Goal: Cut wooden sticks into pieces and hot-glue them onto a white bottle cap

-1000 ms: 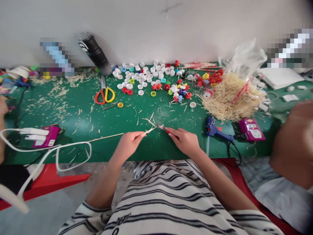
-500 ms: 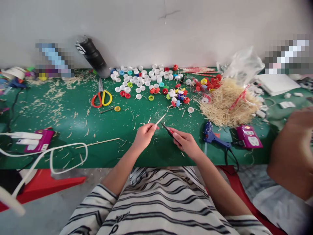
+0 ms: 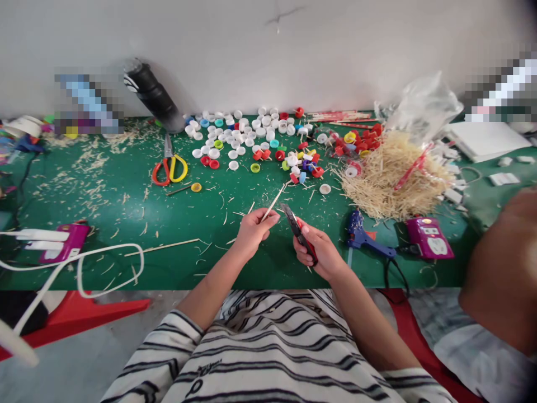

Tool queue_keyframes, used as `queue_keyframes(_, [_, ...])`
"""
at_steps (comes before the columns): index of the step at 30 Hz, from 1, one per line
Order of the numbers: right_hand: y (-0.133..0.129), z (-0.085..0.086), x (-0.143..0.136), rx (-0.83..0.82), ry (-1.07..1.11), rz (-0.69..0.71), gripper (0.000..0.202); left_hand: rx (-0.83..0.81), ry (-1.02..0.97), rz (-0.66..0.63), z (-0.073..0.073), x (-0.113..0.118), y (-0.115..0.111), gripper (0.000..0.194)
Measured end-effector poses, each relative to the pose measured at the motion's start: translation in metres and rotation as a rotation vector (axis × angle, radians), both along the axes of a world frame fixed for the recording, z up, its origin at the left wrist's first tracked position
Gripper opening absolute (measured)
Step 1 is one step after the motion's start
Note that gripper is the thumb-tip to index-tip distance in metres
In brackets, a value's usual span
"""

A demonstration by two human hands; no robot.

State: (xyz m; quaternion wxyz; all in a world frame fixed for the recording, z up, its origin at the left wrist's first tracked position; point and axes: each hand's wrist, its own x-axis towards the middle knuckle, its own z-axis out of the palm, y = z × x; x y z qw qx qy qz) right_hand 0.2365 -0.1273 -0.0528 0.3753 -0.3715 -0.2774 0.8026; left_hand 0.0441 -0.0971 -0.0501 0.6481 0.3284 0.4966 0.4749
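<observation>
My left hand (image 3: 254,228) pinches a thin pale wooden stick (image 3: 274,200), which points up and away to the right. In my right hand (image 3: 319,251) is a red and black utility knife (image 3: 302,235), its blade out and tilted toward the upper left. Blade and stick are apart, with a small gap of table between them. Fine shavings lie on the green table (image 3: 235,263) around both hands. Beyond them sits a pile of bottle caps (image 3: 258,134), mostly white, and a cluster of coloured caps with sticks through them (image 3: 306,162).
Yellow-and-red-handled scissors (image 3: 170,168) lie at the left, near a black bottle (image 3: 155,98). To the right are a heap of wooden sticks (image 3: 390,179), a blue glue gun (image 3: 364,236) and a purple power socket (image 3: 430,238). Another person's arm (image 3: 503,268) rests at the far right.
The knife has come away from the stick, and my right hand has turned so the knife stands more upright. My left hand has tipped the stick more steeply away from me.
</observation>
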Motion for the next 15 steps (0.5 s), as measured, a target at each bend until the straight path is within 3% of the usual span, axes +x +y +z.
queue_keyframes(11, [0.0,-0.001,0.001,-0.009,0.053,-0.016,0.049,0.009,-0.042,-0.023,0.007,0.016,0.003,0.039])
queue_keyframes(15, [0.0,-0.004,0.004,0.013,0.144,-0.046,0.035,0.04,0.01,0.005,0.005,0.019,0.004,0.034])
